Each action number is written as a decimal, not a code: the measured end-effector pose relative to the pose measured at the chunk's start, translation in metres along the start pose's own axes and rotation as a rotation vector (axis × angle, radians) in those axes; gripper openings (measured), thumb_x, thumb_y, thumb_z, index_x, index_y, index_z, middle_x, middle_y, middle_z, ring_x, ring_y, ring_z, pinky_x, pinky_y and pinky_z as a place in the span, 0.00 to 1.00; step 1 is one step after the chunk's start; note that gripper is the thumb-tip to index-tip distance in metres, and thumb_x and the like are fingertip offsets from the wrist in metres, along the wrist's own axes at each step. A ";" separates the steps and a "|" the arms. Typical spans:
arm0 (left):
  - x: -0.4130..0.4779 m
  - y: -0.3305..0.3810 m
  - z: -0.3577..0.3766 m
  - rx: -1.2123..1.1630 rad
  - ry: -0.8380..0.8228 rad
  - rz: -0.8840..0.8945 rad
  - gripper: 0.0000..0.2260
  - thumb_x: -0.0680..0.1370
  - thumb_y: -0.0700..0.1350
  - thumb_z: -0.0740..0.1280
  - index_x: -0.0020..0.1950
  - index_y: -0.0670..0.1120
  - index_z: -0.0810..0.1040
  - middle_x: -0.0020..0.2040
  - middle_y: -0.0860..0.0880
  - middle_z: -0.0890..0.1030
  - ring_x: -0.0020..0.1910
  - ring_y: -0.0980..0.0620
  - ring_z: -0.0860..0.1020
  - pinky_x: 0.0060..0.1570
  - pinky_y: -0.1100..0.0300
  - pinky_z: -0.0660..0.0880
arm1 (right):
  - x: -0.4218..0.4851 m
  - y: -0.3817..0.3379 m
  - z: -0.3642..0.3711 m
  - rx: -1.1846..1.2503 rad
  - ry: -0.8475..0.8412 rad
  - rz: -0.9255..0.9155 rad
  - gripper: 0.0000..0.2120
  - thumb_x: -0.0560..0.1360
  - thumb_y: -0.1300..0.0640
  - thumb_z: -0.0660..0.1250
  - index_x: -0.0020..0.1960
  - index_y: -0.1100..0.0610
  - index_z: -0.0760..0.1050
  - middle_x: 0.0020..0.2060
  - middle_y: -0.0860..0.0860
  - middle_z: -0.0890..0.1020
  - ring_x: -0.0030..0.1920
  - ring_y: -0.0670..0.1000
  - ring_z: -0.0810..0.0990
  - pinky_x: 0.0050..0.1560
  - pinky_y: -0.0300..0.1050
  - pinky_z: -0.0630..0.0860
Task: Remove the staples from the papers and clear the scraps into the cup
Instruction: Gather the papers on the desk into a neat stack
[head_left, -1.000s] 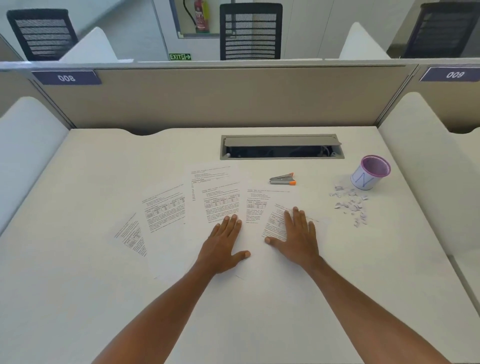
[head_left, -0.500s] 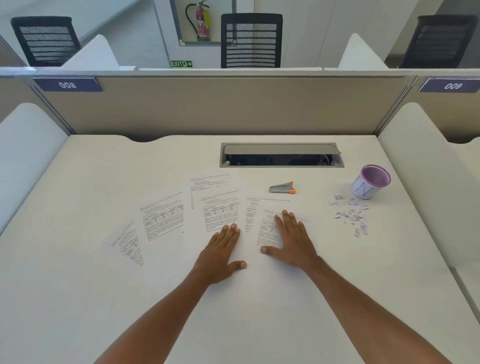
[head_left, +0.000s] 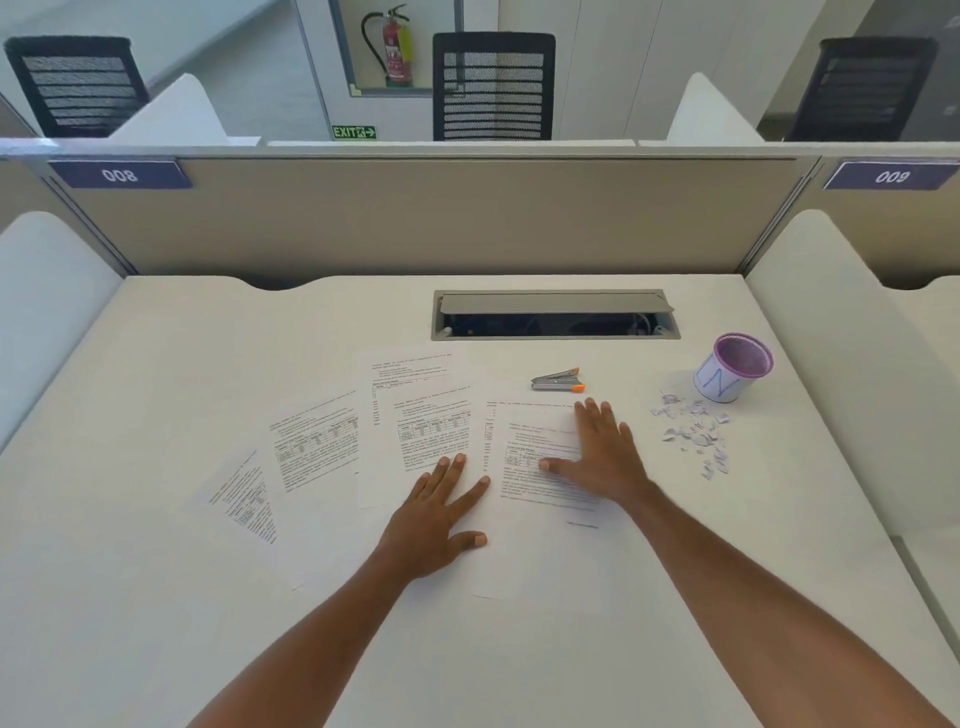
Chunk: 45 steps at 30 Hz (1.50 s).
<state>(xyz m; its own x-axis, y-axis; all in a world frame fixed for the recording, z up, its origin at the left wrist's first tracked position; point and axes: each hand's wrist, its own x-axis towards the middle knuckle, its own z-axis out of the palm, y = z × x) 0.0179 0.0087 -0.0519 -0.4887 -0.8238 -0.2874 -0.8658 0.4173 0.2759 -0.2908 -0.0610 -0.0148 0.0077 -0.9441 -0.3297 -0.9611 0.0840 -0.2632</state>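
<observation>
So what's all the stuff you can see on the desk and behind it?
Papers: about five, white with print, fanned across the desk's middle.
Staple tool: one, silver and orange, beyond the papers.
Cup: one, white with purple rim, far right.
Scraps: a pile, whitish, in front of the cup.
Cable hatch: one, grey, open, desk's back.
Chairs: three, black, behind the partition.
Fire extinguisher: one, red, back wall.
Left hand: flat on papers.
Right hand: flat on the rightmost sheet.
</observation>
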 end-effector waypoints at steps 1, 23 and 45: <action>0.000 0.000 0.000 0.001 -0.001 -0.005 0.45 0.73 0.81 0.35 0.88 0.64 0.42 0.89 0.49 0.33 0.88 0.45 0.34 0.84 0.52 0.36 | 0.002 0.001 -0.002 -0.004 -0.012 -0.010 0.60 0.73 0.23 0.67 0.88 0.56 0.43 0.88 0.52 0.46 0.88 0.56 0.40 0.86 0.62 0.45; -0.001 0.004 -0.006 -0.007 -0.028 -0.025 0.38 0.84 0.72 0.54 0.89 0.63 0.43 0.89 0.49 0.34 0.89 0.46 0.35 0.84 0.53 0.35 | -0.007 0.005 -0.022 1.072 0.090 0.210 0.43 0.72 0.39 0.81 0.82 0.49 0.67 0.73 0.46 0.72 0.72 0.52 0.75 0.73 0.53 0.73; -0.004 0.005 0.000 -0.094 0.053 -0.063 0.50 0.79 0.78 0.52 0.90 0.50 0.39 0.89 0.51 0.36 0.88 0.47 0.34 0.88 0.43 0.46 | -0.055 0.002 -0.012 1.187 0.004 0.294 0.20 0.74 0.71 0.77 0.63 0.58 0.84 0.49 0.47 0.88 0.49 0.47 0.87 0.44 0.40 0.80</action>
<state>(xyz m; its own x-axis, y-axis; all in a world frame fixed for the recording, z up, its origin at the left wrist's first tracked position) 0.0154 0.0134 -0.0491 -0.4254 -0.8673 -0.2584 -0.8795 0.3288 0.3441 -0.2966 -0.0125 0.0139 -0.1699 -0.8410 -0.5138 -0.0775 0.5311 -0.8438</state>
